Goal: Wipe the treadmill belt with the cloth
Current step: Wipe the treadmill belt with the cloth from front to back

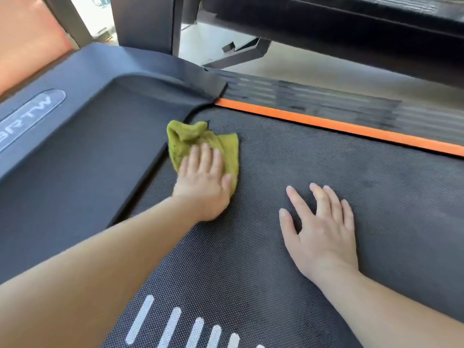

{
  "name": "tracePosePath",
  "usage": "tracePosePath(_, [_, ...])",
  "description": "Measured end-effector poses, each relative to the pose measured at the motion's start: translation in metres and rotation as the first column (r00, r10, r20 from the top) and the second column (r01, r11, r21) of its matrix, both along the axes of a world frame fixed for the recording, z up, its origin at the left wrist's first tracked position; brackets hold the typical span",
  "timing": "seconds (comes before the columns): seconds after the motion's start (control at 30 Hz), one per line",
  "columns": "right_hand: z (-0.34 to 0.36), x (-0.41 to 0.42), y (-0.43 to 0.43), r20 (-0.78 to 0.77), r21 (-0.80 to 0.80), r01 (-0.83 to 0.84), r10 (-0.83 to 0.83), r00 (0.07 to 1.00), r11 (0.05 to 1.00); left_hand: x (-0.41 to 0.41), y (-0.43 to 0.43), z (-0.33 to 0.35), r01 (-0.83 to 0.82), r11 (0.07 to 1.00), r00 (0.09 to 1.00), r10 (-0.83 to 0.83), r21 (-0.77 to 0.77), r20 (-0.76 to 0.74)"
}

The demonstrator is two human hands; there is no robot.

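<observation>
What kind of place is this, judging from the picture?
Likely a gym or fitness room: a textured treadmill belt, its orange side strip, and what looks like another machine beyond it.

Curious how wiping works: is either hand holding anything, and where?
Nothing is gripped. The left hand presses flat on the near part of the green cloth; the right hand rests flat on the belt.

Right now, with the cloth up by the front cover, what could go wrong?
The cloth is bunched at the motor cover edge; pushed further, it could snag in the gap where the belt runs under.
The right hand rests flat on the belt; if the belt slides, that support may slip.
</observation>
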State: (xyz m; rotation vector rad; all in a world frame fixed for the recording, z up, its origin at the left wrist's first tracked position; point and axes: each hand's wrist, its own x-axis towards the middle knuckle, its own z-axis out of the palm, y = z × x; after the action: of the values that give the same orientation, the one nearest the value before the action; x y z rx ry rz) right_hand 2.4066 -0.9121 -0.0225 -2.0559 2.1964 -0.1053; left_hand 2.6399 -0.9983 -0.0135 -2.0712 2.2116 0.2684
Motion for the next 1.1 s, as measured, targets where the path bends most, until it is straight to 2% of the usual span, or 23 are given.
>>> tracePosePath(0.07, [0.0, -0.001, 0.001, 0.002, -0.008, 0.004, -0.004, 1.0, 1.0, -0.011, 0.035, -0.002, 0.23, 0.973, 0.973, -0.23, 0.013, 0.013])
tracePosePath(0.13, [-0.001, 0.0, 0.001, 0.005, -0.015, 0.013, -0.013, 1.0, 1.0, 0.007, 0.034, 0.003, 0.353, 0.934, 0.935, -0.353, 0.048, 0.001])
tracePosePath(0.2, [-0.001, 0.0, 0.0, -0.006, -0.017, 0.006, -0.006, 1.0, 1.0, 0.018, 0.025, 0.015, 0.328, 0.941, 0.945, -0.328, 0.081, -0.013])
tracePosePath(0.3, [0.0, 0.0, 0.001, -0.021, -0.017, 0.012, -0.012, 1.0, 1.0, -0.007, 0.042, 0.026, 0.288, 0.954, 0.958, -0.286, 0.088, -0.032])
tracePosePath(0.43, [0.0, 0.001, 0.0, -0.031, 0.001, 0.013, -0.013, 0.999, 1.0, -0.023, 0.036, 0.039, 0.345, 0.928, 0.939, -0.34, -0.143, 0.055])
tracePosePath(0.47, [0.0, 0.0, 0.0, -0.03, 0.002, 0.015, -0.015, 0.999, 1.0, -0.022, 0.028, 0.04, 0.347, 0.928, 0.938, -0.344, -0.136, 0.043])
tracePosePath(0.57, [0.002, 0.001, 0.0, -0.009, -0.006, 0.013, -0.013, 1.0, 1.0, -0.006, 0.008, 0.017, 0.415, 0.907, 0.909, -0.416, 0.064, 0.0])
tracePosePath(0.63, [0.002, 0.001, -0.001, -0.004, -0.002, 0.012, -0.012, 1.0, 1.0, 0.018, -0.015, 0.009, 0.288, 0.955, 0.957, -0.29, 0.074, 0.021])
tracePosePath(0.7, [0.002, -0.001, -0.001, -0.012, 0.012, 0.006, -0.006, 1.0, 1.0, 0.032, -0.034, 0.01, 0.006, 0.999, 1.0, -0.006, 0.052, 0.001])
tracePosePath(0.73, [0.002, -0.001, 0.0, -0.015, 0.016, 0.003, -0.002, 1.0, 1.0, 0.029, -0.033, 0.01, -0.068, 0.997, 0.998, 0.068, 0.047, -0.008])
tracePosePath(0.77, [0.002, 0.0, 0.001, -0.014, 0.011, 0.002, -0.002, 1.0, 1.0, 0.021, -0.024, 0.008, -0.07, 0.997, 0.997, 0.07, 0.037, -0.01])
tracePosePath(0.83, [0.002, 0.0, 0.001, -0.01, -0.003, 0.011, -0.011, 1.0, 1.0, -0.002, 0.009, 0.003, 0.122, 0.993, 0.992, -0.121, 0.003, -0.015])
tracePosePath(0.9, [0.002, 0.0, 0.0, -0.011, 0.001, 0.011, -0.011, 1.0, 1.0, 0.003, 0.035, 0.008, 0.388, 0.921, 0.921, -0.386, 0.027, -0.044])
tracePosePath(0.97, [0.001, 0.0, -0.001, -0.014, 0.007, 0.01, -0.009, 1.0, 1.0, 0.032, 0.02, 0.013, 0.469, 0.879, 0.883, -0.465, 0.085, -0.059])
tracePosePath(1.0, [0.002, 0.0, -0.001, -0.018, 0.012, 0.006, -0.006, 1.0, 1.0, 0.047, 0.006, 0.016, 0.407, 0.907, 0.914, -0.404, 0.109, -0.049])
tracePosePath(1.07, [0.002, 0.0, 0.0, -0.019, 0.015, 0.002, -0.002, 1.0, 1.0, 0.062, -0.018, 0.017, 0.142, 0.986, 0.99, -0.142, 0.093, -0.007])
tracePosePath(1.1, [0.002, 0.0, 0.0, -0.016, 0.012, 0.006, -0.006, 1.0, 1.0, 0.055, -0.021, 0.013, 0.04, 0.997, 0.999, -0.04, 0.063, -0.002])
